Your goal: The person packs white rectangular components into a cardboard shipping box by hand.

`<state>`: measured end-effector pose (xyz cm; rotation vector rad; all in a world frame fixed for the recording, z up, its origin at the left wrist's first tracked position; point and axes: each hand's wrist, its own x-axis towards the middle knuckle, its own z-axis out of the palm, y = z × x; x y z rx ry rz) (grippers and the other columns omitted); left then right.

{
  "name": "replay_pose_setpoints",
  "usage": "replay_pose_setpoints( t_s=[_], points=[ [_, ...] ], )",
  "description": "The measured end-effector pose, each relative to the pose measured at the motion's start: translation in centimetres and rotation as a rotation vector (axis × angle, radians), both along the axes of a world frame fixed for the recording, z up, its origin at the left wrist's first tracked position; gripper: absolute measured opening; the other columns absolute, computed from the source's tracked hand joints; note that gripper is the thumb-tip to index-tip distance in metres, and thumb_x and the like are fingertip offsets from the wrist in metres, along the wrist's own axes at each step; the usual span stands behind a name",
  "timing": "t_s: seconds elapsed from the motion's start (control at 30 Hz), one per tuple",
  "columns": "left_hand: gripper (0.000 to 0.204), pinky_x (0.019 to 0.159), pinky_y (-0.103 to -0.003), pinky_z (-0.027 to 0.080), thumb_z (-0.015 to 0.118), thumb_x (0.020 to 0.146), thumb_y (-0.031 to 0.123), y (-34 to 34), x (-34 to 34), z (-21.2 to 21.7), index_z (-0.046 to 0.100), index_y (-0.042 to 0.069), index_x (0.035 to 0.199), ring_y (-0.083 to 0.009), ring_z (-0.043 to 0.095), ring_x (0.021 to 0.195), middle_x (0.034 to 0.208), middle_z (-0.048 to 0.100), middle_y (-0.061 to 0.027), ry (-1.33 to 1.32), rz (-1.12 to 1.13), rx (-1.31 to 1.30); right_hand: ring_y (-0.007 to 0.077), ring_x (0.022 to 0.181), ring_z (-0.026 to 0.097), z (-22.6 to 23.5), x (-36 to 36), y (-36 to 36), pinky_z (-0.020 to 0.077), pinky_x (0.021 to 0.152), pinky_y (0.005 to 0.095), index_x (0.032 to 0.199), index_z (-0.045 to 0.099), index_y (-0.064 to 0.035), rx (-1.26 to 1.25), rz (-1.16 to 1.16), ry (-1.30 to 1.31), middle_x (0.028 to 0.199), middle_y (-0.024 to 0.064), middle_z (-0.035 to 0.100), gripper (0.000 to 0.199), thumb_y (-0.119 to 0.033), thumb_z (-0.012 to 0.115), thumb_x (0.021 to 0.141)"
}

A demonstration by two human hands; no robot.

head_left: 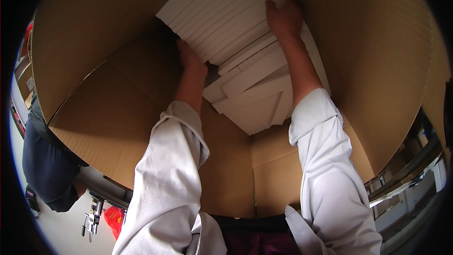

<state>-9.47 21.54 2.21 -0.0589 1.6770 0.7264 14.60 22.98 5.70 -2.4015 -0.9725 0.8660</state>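
Both my arms, in rolled white sleeves, reach deep into a large brown cardboard box (pixel 113 123). Between my hands is a thick row of flat white pieces (pixel 224 12), packed face to face; their exact kind does not show. At its near left corner my left hand (pixel 191 59) grips, its fingers partly hidden in shadow under the edge. My right hand (pixel 285 18) holds the right end, thumb up along the side and the other fingers mostly out of sight. Below lie more white flat pieces (pixel 255 92), loose and overlapping at angles.
Tall cardboard walls (pixel 368 42) rise around my arms. Outside on the left, a person in dark clothes (pixel 49 160) is partly visible, near a metal clamp-like tool (pixel 93 217) and a red and yellow item (pixel 113 219). Shelving (pixel 410 184) stands at the right.
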Motion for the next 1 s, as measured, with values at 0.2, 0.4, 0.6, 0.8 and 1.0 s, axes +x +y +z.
replay_pose_setpoints(
  t_s=[0.2, 0.4, 0.6, 0.8, 1.0],
  points=[
    [0.071, 0.117, -0.047, 0.031, 0.031, 0.104, 0.059, -0.6, 0.6, 0.5, 0.021, 0.016, 0.16, -0.0281, 0.034, 0.145, 0.162, 0.028, -0.0101, -0.063, 0.002, 0.035, 0.0435, 0.12, 0.059, -0.8, 1.9, -3.3, 0.048, 0.102, 0.048, 0.146, 0.038, 0.0025, 0.067, 0.095, -0.026, 0.129, 0.0321, 0.059, 0.064, -0.018, 0.062, 0.09],
    [0.074, 0.119, -0.049, 0.029, 0.032, 0.104, 0.058, -1.9, 1.1, 0.9, 0.016, 0.014, 0.161, -0.03, 0.029, 0.148, 0.164, 0.023, -0.0131, 0.005, 0.086, -0.048, 0.0462, 0.106, 0.065, -1.3, 3.7, -5.5, 0.0528, 0.094, 0.0491, 0.145, 0.038, 0.0013, 0.114, 0.311, -0.311, 0.117, 0.0297, 0.065, 0.064, -0.018, 0.064, 0.089],
    [0.074, 0.117, -0.049, 0.032, 0.034, 0.104, 0.057, -2.1, 0.7, 0.4, 0.018, 0.011, 0.16, -0.0309, 0.029, 0.147, 0.163, 0.023, -0.0137, -0.005, 0.103, -0.024, 0.0415, 0.096, 0.067, -0.4, 3.4, -5.8, 0.0527, 0.089, 0.048, 0.11, 0.063, 0.0006, 0.047, 0.36, -0.279, 0.102, 0.0206, 0.069, 0.031, -0.02, 0.061, 0.087],
    [0.071, 0.113, -0.049, 0.039, 0.033, 0.105, 0.055, -2.3, 0.9, 0.5, 0.02, 0.011, 0.159, -0.0297, 0.032, 0.144, 0.161, 0.025, -0.0133, 0.007, 0.053, -0.029, 0.033, 0.084, 0.066, -1.3, 2.8, -5.6, 0.0447, 0.094, 0.0422, 0.072, 0.07, -0.0059, 0.208, 0.631, -0.588, 0.085, 0.0152, 0.071, 0.012, -0.008, 0.06, 0.077],
    [0.062, 0.094, -0.04, 0.051, 0.034, 0.105, 0.05, -3.0, 0.3, -0.9, 0.036, 0.007, 0.149, -0.0292, 0.055, 0.12, 0.145, 0.047, -0.016, 0.204, -0.001, -0.224, 0.0363, 0.093, 0.063, -2.7, 3.5, -4.7, 0.0448, 0.096, 0.0493, 0.091, 0.07, -0.002, -0.083, 0.889, -0.492, 0.096, 0.0171, 0.069, 0.019, -0.015, 0.057, 0.089]
  ],
)
